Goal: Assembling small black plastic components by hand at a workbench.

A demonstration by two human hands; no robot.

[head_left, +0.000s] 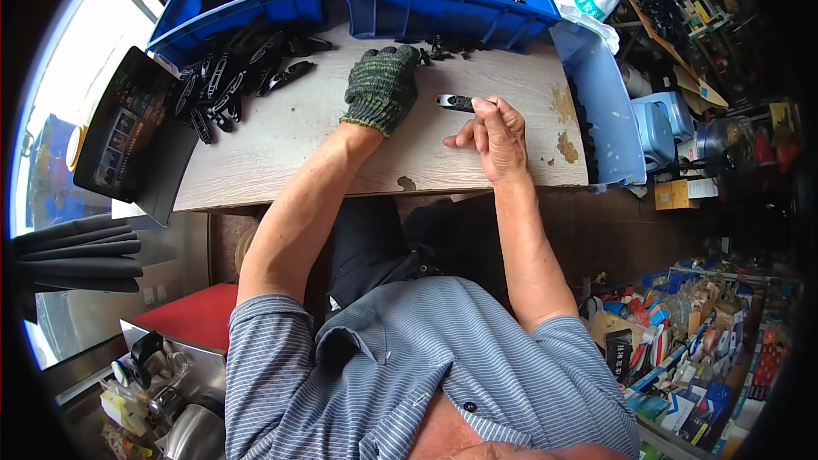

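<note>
My right hand (496, 138), bare, pinches a small oblong black piece with a silver-grey face (455, 102) between thumb and forefinger, just above the table. On my left hand (379, 92) is a green and black knitted glove. Its fingers are curled at the edge of a scatter of small black parts (447, 48); whether they hold one is hidden. To the left lies a heap of longer black pieces with silver trim (226, 77). The wooden table (281, 153) beneath has worn brown patches.
Two blue bins, a left one (247, 10) and a right one (409, 13), hold dark parts at the table's far edge. A lighter blue bin (615, 140) stands along the right edge. A dark printed panel (128, 132) leans at the left. Crowded shelves (690, 332) fill the right side.
</note>
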